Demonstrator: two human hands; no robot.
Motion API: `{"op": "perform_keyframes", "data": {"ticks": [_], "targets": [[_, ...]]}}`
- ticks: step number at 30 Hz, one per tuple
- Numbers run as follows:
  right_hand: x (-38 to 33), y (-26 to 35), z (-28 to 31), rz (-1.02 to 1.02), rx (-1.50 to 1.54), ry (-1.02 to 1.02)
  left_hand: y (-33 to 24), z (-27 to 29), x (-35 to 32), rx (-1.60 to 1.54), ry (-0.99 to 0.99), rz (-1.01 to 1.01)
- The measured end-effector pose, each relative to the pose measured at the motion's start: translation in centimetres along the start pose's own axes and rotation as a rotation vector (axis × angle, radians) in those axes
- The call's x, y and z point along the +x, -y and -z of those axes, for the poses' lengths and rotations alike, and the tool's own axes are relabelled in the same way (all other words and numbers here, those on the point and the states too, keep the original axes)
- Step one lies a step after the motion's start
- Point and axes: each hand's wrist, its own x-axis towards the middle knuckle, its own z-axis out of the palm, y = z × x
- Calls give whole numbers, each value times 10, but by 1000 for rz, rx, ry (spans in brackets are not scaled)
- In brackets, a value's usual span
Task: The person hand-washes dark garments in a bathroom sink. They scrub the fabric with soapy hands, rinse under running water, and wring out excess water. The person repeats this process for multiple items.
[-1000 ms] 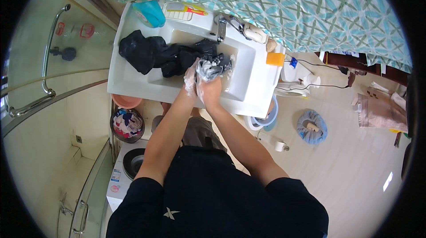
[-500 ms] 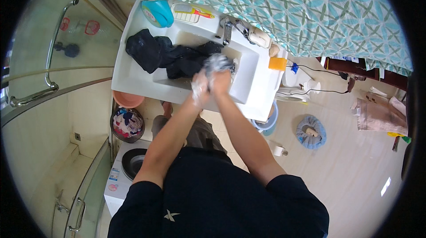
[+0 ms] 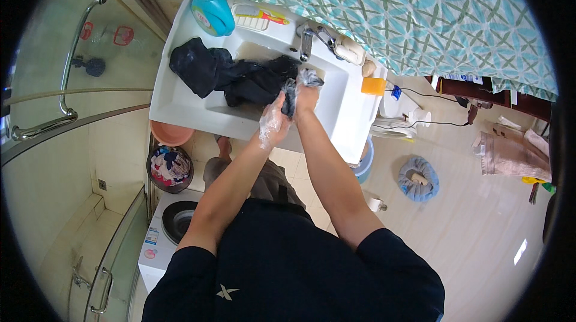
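Note:
A wet black garment (image 3: 228,76) lies across the white sink (image 3: 180,109), one end heaped on the left counter, the other in the basin. My left hand (image 3: 273,121) is soapy and grips a fold of the garment. My right hand (image 3: 306,91) grips the same fold just to the right, close below the chrome tap (image 3: 309,40). Both hands press together over the basin, with suds on the fingers and on the cloth.
A blue scoop (image 3: 213,16) and a brush (image 3: 258,17) lie at the back of the sink. A soap dish (image 3: 349,53) and an orange cup (image 3: 373,86) stand on the right. Below left are a pink basin (image 3: 171,135), a laundry basket (image 3: 170,169) and a washing machine (image 3: 171,226). A patterned curtain (image 3: 390,10) hangs behind.
My hands stay together on the garment fold and have shifted slightly as they rub it; the left hand now sits lower than the right. The view has also moved a little.

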Motion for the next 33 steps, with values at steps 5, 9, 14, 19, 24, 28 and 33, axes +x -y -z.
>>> {"op": "perform_keyframes", "data": {"ticks": [5,9,14,19,24,28,33], "targets": [[-17,-14,-9,480,-398,-178,-2,-5,-4,275,-16,-245],[-4,-5,-5,104,-89,90,-7,-6,-4,616,-128,-357],[-12,-10,-10,283,-193,-61,-1,-1,3,44,211,-133],[-5,-20,-13,378,-197,64,-6,0,7,1279,-74,-1066],[13,-29,-11,-59,61,45,-13,-14,-8,645,-195,-264],[-16,-17,-13,320,42,5,-10,-27,-17,89,141,-341],[17,-8,0,-68,32,102,-1,-37,-14,180,-117,-129]]}}
